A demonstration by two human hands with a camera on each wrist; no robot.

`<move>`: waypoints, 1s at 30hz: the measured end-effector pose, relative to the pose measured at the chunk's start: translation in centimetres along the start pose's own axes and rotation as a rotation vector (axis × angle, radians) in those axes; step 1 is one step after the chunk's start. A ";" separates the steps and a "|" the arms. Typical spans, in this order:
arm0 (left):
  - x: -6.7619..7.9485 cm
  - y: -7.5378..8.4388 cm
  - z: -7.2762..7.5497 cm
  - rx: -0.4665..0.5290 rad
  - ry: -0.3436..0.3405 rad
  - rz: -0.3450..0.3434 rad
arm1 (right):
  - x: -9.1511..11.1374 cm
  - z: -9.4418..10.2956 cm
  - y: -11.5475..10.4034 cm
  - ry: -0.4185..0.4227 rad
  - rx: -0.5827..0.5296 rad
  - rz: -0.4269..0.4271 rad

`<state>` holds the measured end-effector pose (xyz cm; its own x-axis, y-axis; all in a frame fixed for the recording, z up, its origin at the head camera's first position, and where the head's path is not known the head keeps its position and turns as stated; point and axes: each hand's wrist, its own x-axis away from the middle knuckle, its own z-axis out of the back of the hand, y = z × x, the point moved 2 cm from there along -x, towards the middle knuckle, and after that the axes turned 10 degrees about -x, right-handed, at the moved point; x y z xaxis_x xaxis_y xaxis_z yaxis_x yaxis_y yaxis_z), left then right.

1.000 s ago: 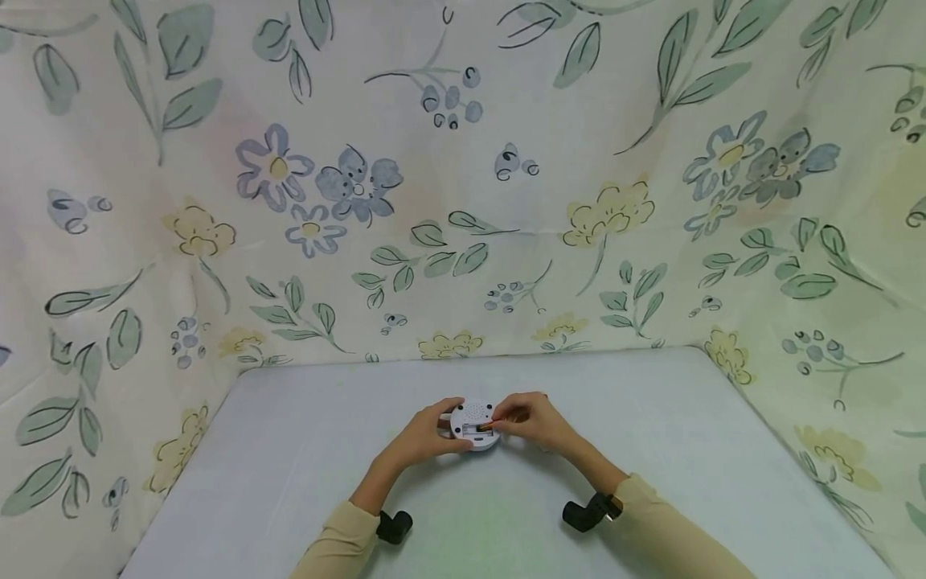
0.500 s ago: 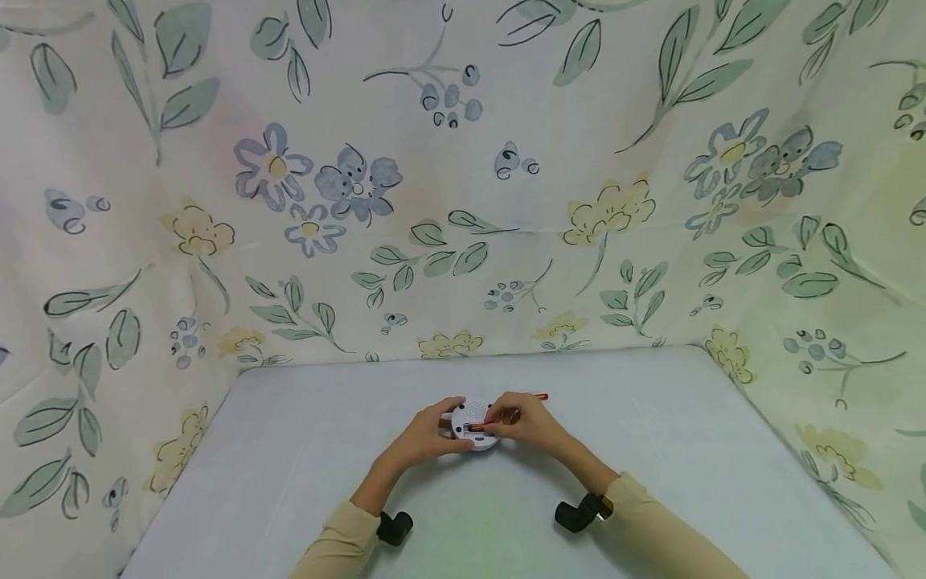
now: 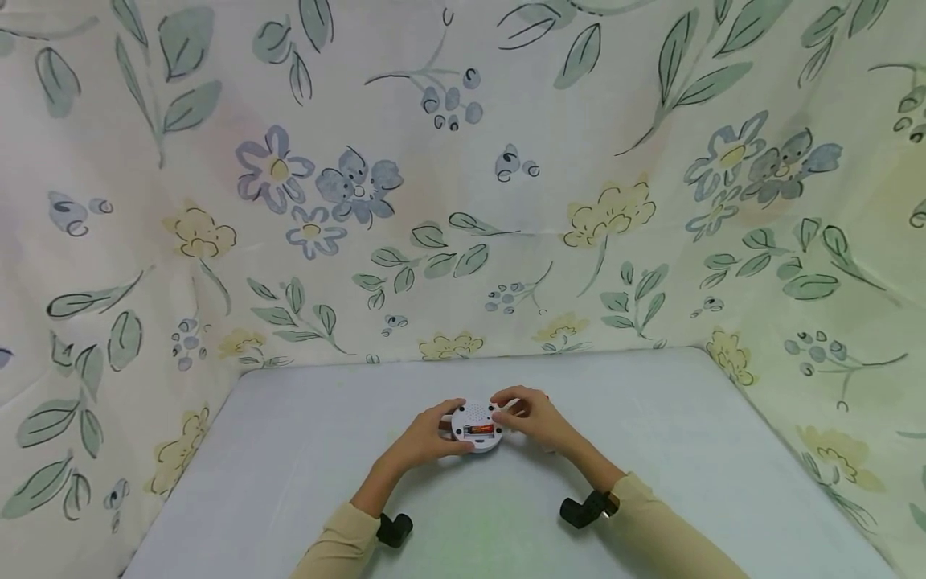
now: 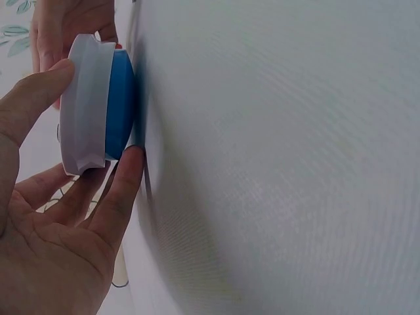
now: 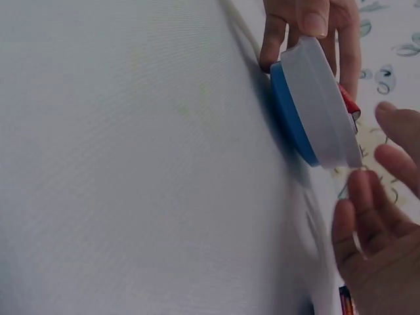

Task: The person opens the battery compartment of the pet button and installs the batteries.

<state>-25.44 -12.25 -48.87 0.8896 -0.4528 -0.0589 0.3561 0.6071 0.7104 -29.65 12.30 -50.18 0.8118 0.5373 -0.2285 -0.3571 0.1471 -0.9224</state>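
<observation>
On the left, the left hand [image 3: 427, 438] grips a round white device [image 3: 476, 414] by its rim, thumb on the rim nearer the person and the other fingers [image 4: 121, 190] spread round the far side and beneath, one fingertip between its underside and the table [image 3: 304, 450]. The device sits in the far part of the table, about midway between the far left and far right corners, nearer the far edge than the sleeves. Its upward face is white, with a patch of small holes toward the far edge, dark round feet around the rim, and a rectangular bay [image 3: 477, 437]; its underside is blue and faces the table. In the bay a red-orange battery [image 3: 481, 429] with a dark left end lies crosswise, and from the right wrist one red end stands out above the face. To the right, the right hand [image 3: 537, 420] has its fingers parted and loosely bent, holding nothing, their tips just beside the device's right rim; whether they touch it cannot be told. Farther right, a sliver of something red [image 3: 547, 396] shows just past that hand, mostly hidden.
</observation>
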 end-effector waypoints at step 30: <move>-0.1 0.3 0.2 0.003 -0.028 -0.005 | -1.1 -0.9 -0.8 -0.006 0.024 -0.061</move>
<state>-25.46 -12.15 -48.55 0.8795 -0.4740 -0.0432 0.3598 0.6026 0.7123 -29.80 10.85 -49.44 0.8295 0.5319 -0.1703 -0.3183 0.1998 -0.9267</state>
